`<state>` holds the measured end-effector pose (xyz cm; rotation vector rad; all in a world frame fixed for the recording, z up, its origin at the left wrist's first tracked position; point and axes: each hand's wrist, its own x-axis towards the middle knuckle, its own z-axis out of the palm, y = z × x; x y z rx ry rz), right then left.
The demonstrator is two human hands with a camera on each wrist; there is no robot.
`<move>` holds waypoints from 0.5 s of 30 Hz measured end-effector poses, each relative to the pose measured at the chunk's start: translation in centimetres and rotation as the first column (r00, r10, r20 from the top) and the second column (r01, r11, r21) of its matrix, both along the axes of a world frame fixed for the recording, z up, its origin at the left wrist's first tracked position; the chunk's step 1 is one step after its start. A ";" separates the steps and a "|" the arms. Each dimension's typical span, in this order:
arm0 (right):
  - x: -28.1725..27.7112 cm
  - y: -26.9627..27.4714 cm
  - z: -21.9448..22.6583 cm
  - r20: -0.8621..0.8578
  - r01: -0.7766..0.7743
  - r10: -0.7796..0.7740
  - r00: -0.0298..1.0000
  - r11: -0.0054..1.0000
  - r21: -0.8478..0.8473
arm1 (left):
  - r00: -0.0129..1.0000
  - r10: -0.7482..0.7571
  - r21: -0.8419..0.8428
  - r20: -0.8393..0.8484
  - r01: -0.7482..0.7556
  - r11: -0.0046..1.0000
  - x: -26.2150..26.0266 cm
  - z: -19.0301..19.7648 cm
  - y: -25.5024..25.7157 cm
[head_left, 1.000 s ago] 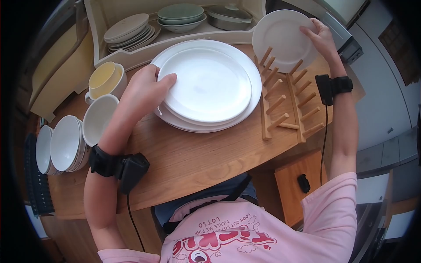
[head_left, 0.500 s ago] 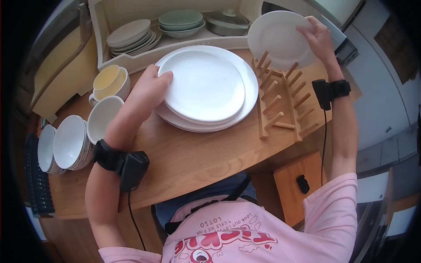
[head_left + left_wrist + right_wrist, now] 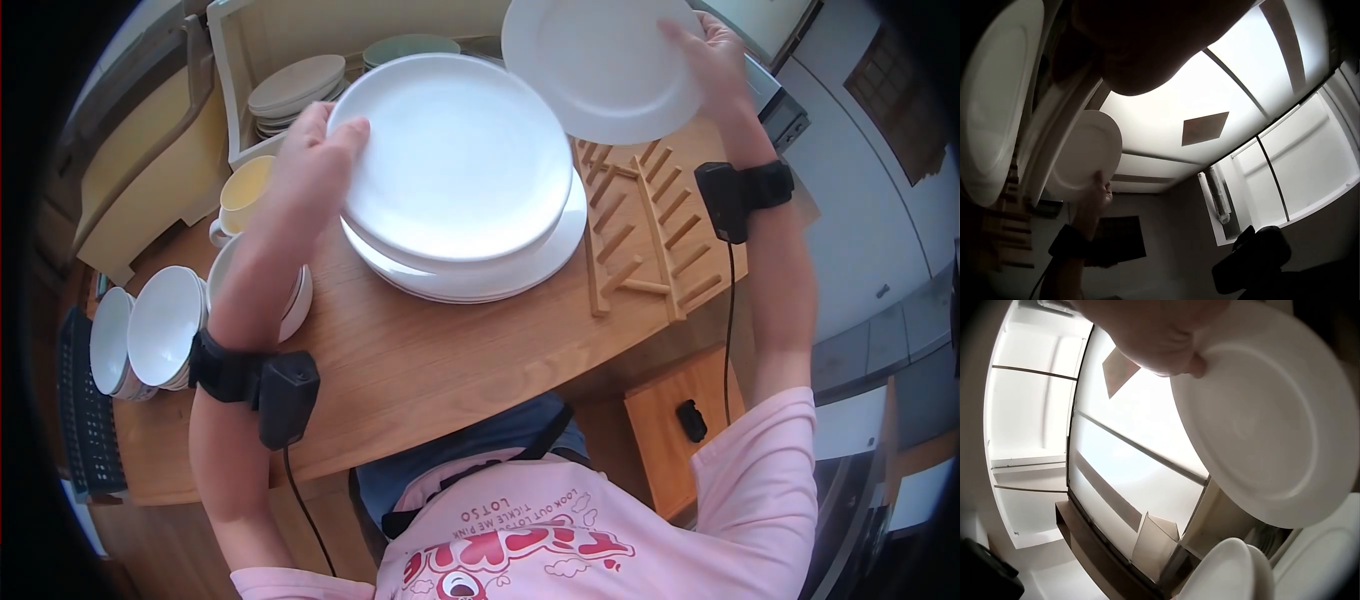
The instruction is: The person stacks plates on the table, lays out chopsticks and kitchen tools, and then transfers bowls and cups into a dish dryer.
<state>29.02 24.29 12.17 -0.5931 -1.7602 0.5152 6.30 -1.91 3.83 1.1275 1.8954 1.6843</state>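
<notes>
In the head view my left hand (image 3: 318, 170) pinches the left rim of a large white plate (image 3: 450, 160), its thumb on top. That plate is raised and tilted above a stack of larger white plates (image 3: 545, 245). My right hand (image 3: 718, 65) holds a smaller white plate (image 3: 600, 70) by its right edge, up behind the wooden peg rack (image 3: 660, 220). The rack's pegs hold nothing. In the right wrist view the thumb of my right hand (image 3: 1154, 337) lies on the rim of the smaller plate (image 3: 1254, 425).
White bowls (image 3: 165, 325) and yellow-lined cups (image 3: 245, 190) stand at the left of the wooden table (image 3: 420, 370). Behind is a cream shelf (image 3: 232, 110) with stacked plates (image 3: 295, 85) and green bowls (image 3: 410, 48). A dark perforated basket (image 3: 90, 410) is at the far left.
My left hand has lifted the upper large plate off the stack and tilted it. My right hand has moved the smaller plate up and to the left, towards the large one.
</notes>
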 end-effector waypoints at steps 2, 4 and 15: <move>-0.6 0.5 -0.9 -0.026 -0.064 0.062 0.998 0.995 -0.081 | 0.992 -0.058 0.083 0.108 0.049 0.995 -0.1 1.1 -0.6; -1.1 1.1 -2.0 -0.005 -0.127 0.127 0.992 0.984 -0.125 | 0.997 -0.037 0.071 0.073 0.031 0.997 0.3 2.3 -1.3; -4.9 -0.6 -6.7 0.144 -0.342 0.496 0.857 0.754 -0.560 | 0.994 -0.024 0.084 0.104 0.015 0.996 0.0 2.2 -1.3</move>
